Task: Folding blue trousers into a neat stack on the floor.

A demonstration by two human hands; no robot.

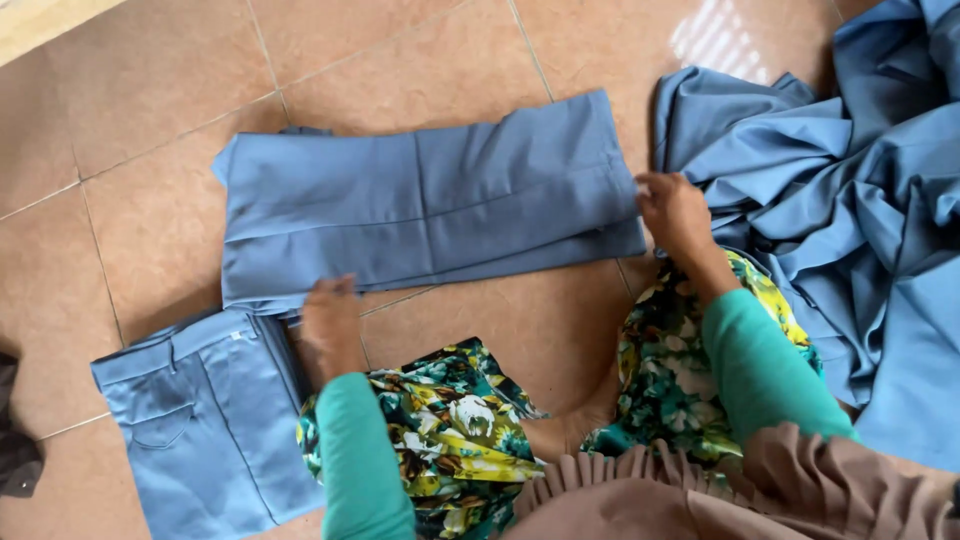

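Note:
A pair of blue-grey trousers (420, 205) lies on the tiled floor, its legs folded into a flat band. My left hand (328, 325) rests on the near edge of the fold, close to the waistband part (205, 410) with a pocket at the lower left. My right hand (675, 212) pinches the right end of the folded legs. Both arms wear teal sleeves. My knees, in a floral green and yellow skirt (455, 430), are below the hands.
A loose heap of the same blue-grey cloth (850, 200) fills the right side. A dark cloth (15, 450) peeks in at the left edge. Brown floor tiles (140, 100) surround the trousers.

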